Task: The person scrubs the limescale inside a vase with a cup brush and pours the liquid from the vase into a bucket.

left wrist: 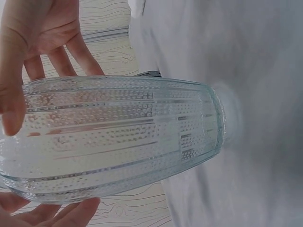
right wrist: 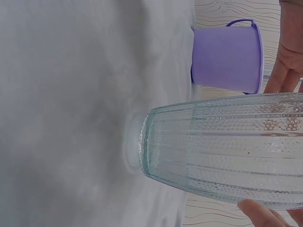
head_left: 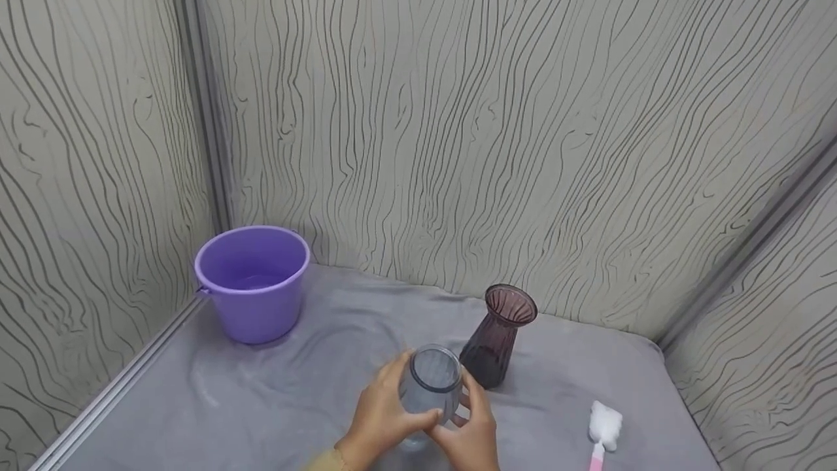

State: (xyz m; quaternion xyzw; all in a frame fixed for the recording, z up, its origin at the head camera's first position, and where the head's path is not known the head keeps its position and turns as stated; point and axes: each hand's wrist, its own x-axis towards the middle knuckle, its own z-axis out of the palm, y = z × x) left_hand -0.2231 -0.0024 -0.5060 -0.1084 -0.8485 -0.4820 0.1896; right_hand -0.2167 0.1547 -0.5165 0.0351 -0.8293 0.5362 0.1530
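Observation:
A clear, bluish ribbed glass vase point(head_left: 431, 389) with a dotted pattern stands upright between my two hands, low over the cloth. My left hand point(head_left: 382, 409) grips its left side with curled fingers. From the right, my right hand point(head_left: 472, 425) grips the opposite side, and the thumbs come close together at the front. In the left wrist view the vase's base point(left wrist: 220, 123) is at the cloth's surface; whether it touches or hovers just above, I cannot tell. Just behind the right fingers stands a purple flared glass vase point(head_left: 494, 340), with dark contents or tint low down.
A purple bucket point(head_left: 261, 314) stands at the back left near the corner. At the right front lies a white-headed sponge brush point(head_left: 605, 425) with a pink handle. Grey cloth point(head_left: 314, 373) covers the table, and wood-patterned panels point(head_left: 418, 144) enclose it on three sides.

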